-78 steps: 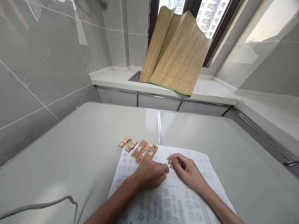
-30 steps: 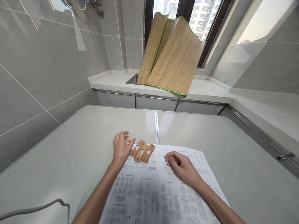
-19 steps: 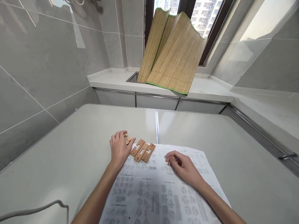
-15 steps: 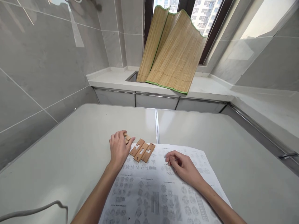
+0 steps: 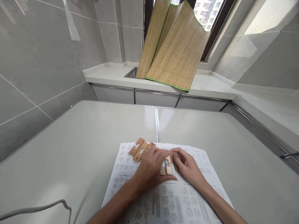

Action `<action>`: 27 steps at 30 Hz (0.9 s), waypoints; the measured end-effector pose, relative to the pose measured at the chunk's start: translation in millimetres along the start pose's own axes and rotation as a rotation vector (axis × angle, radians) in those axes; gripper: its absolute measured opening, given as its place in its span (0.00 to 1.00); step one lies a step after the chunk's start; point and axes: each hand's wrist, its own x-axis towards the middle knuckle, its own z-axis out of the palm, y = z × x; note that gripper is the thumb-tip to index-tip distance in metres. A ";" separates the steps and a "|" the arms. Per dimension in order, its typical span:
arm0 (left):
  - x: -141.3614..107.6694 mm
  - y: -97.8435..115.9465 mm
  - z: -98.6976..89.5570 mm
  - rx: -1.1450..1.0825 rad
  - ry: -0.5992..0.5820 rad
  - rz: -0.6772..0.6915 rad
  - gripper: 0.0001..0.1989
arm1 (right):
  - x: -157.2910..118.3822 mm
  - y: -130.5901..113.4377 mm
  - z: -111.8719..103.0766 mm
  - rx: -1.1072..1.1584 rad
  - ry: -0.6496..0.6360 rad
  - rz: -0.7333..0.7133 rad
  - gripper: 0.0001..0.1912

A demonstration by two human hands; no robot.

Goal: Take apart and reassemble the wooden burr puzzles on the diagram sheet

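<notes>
Pale notched wooden puzzle pieces (image 5: 168, 170) sit between the thumb and fingers of my left hand (image 5: 150, 168), over the middle of a printed sheet (image 5: 126, 171). My right hand (image 5: 187, 163) is close against their right side, fingers curled in. Its fingertips meet or nearly meet those of my left hand; what they hold, if anything, is hidden. Beyond my left hand, darker flat wooden puzzle pieces (image 5: 140, 150) with cut-out slots and printed numbers lie side by side on the sheet's far edge. My left hand partly covers the rightmost one.
The paper, full of small printed diagrams, lies on a pale table (image 5: 70, 149) with a seam (image 5: 157, 124) down its middle. A grey cable (image 5: 42, 207) crosses the near left corner. Past the table, a folded bamboo mat (image 5: 177, 49) leans on the counter (image 5: 105, 74) by the window.
My left hand has moved right from the sheet's far left corner, bringing the pale puzzle pieces to my right hand. The right hand has barely shifted. The view has tipped slightly downward.
</notes>
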 end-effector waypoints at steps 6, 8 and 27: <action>-7.4 10.0 20.6 0.057 -0.191 0.159 0.36 | -0.6 3.2 -1.7 -0.089 0.230 0.029 0.15; -7.9 8.3 22.8 0.066 -0.203 0.148 0.36 | -0.5 3.1 -2.0 -0.112 0.222 0.019 0.15; -3.6 -22.6 -18.0 0.162 -0.150 0.111 0.37 | -7.6 -4.9 -19.5 -0.420 -0.085 -0.158 0.11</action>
